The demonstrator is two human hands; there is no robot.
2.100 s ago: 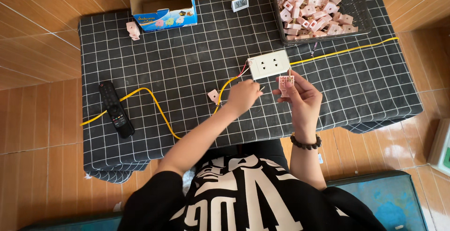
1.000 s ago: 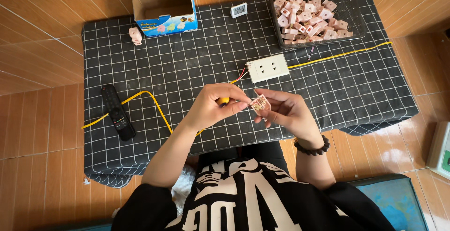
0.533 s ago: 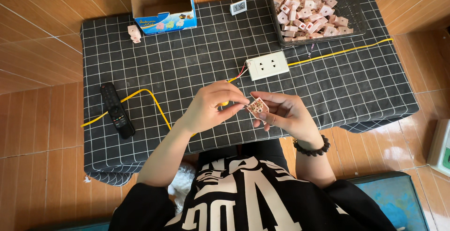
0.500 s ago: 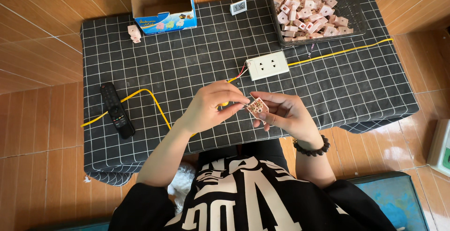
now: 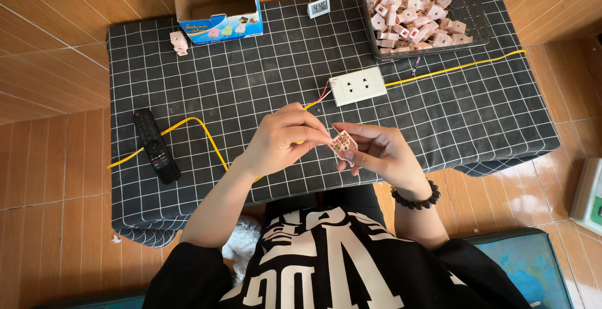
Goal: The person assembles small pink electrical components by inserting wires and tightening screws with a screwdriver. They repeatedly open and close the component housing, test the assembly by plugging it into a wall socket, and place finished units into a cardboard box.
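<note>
A remote (image 5: 156, 146) lies at the table's (image 5: 207, 89) left beside a yellow wire (image 5: 200, 135). The left hand (image 5: 283, 138) pinches at a small pink part (image 5: 343, 144), which the right hand (image 5: 376, 154) grips by its fingertips above the table's near edge. Behind, an open box (image 5: 216, 2), a white socket (image 5: 357, 86), and a basket (image 5: 421, 8) heaped with pink parts.
</note>
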